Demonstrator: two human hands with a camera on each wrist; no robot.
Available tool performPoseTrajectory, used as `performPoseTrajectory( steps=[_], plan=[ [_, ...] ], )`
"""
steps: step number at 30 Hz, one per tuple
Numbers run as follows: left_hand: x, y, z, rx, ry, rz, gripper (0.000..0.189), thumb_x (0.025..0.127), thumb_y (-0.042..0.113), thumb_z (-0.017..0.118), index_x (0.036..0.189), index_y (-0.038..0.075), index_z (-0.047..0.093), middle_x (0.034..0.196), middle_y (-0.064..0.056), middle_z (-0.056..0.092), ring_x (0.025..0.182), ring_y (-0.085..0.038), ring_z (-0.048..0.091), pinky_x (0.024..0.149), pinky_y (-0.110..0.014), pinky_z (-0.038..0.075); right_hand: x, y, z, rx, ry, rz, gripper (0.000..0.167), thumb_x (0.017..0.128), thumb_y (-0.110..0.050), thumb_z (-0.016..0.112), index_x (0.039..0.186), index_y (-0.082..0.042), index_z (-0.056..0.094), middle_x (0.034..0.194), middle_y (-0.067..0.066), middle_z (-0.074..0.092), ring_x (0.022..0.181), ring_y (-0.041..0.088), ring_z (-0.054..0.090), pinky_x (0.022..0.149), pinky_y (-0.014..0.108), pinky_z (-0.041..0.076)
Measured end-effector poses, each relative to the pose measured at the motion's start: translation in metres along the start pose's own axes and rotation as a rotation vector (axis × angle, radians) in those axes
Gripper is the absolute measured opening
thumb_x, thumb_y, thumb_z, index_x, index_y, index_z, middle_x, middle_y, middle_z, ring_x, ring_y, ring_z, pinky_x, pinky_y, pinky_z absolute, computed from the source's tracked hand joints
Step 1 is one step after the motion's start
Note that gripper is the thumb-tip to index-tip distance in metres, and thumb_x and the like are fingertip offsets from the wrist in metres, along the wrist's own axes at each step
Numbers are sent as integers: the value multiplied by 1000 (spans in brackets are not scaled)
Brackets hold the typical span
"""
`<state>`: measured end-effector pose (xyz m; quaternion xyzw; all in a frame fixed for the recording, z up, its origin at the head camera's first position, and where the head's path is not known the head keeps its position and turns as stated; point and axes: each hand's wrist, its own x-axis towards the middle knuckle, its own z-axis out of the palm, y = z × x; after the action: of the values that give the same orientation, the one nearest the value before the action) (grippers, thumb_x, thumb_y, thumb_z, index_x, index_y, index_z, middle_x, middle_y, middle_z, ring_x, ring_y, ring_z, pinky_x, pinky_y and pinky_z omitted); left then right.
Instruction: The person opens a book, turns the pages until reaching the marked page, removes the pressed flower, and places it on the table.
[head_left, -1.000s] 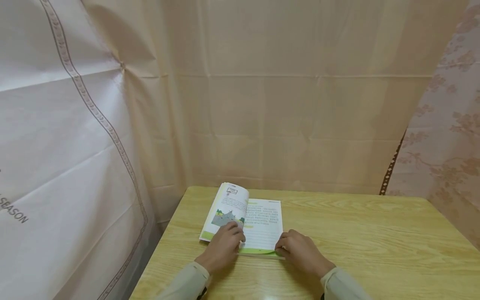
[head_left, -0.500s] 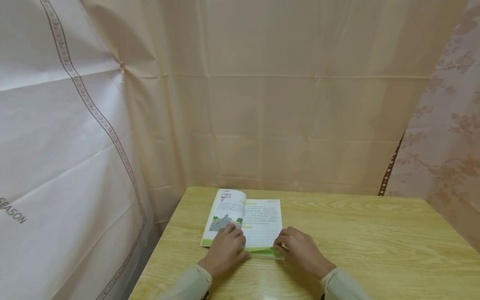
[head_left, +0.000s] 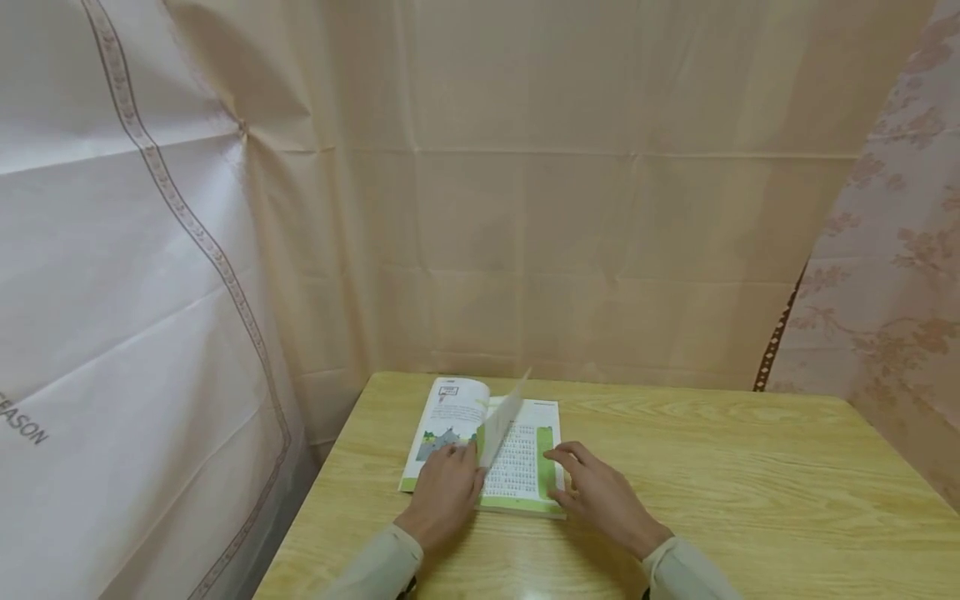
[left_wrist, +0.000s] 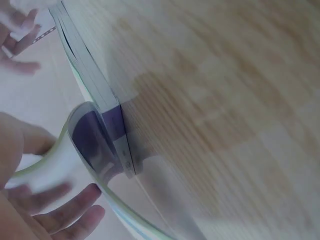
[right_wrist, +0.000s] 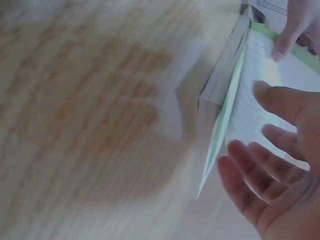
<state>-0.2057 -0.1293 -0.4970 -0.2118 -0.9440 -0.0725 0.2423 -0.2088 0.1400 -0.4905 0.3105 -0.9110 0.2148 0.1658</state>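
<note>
An open book [head_left: 517, 503] with printed pages and green page borders lies on the table. One loose page [head_left: 504, 421] stands raised at the middle fold, leaning up and to the right. My left hand [head_left: 444, 487] rests on the left-hand pages, its thumb side against the raised page. In the left wrist view its fingertips [left_wrist: 92, 192] touch the left pages near the curved fold, fingers loosely bent. My right hand [head_left: 600, 500] is at the right edge of the book, thumb and fingers spread apart over the green strip. The right wrist view shows nothing between those fingers.
The book sits on the left part of a light wood-grain table [head_left: 712, 467]. A beige cloth [head_left: 562, 250] hangs behind the table, a white cloth [head_left: 150, 333] at the left and a flowered cloth [head_left: 892, 292] at the right.
The page whose lower right corner the right hand had hold of is let go and now stands up at the fold, uncovering a new right-hand page. The right hand's fingers have spread.
</note>
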Motion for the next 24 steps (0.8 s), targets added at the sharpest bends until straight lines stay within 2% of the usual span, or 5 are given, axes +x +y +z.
performPoseTrajectory(
  steps=[4,7,11,17,24],
  plan=[
    [2,-4,0,-3,152,-26,60,92,7,69,146,2,44,131,-25,59,84,-29,64,65,-40,54,-2,-2,3,-10,-153,54,50,84,-28,86,127,-9,68,129,5,62,101,17,66,83,39,58],
    [2,-7,1,14,199,-1,63,90,-2,65,149,10,45,151,-32,38,110,-40,60,84,-47,55,-5,-2,4,6,-228,96,48,84,-30,85,126,-10,70,128,5,63,117,26,62,93,48,55],
    [2,-9,0,38,188,35,48,91,-1,63,136,17,62,157,-28,35,140,-48,36,108,-61,35,-5,-1,5,6,-262,85,41,85,-32,85,119,-11,73,121,2,65,114,25,62,93,48,54],
    [-1,-9,-3,109,156,62,28,90,3,64,111,17,76,141,-21,55,129,-45,47,100,-61,35,-1,-1,4,-34,-264,45,33,85,-35,84,109,-14,77,116,-1,67,101,17,62,82,40,56],
    [-3,-8,-7,171,58,48,12,81,4,77,85,15,79,101,-2,74,128,-38,50,102,-62,33,0,1,3,-37,-255,2,29,84,-35,84,104,-14,80,111,-1,68,97,16,63,82,40,57]
  ],
)
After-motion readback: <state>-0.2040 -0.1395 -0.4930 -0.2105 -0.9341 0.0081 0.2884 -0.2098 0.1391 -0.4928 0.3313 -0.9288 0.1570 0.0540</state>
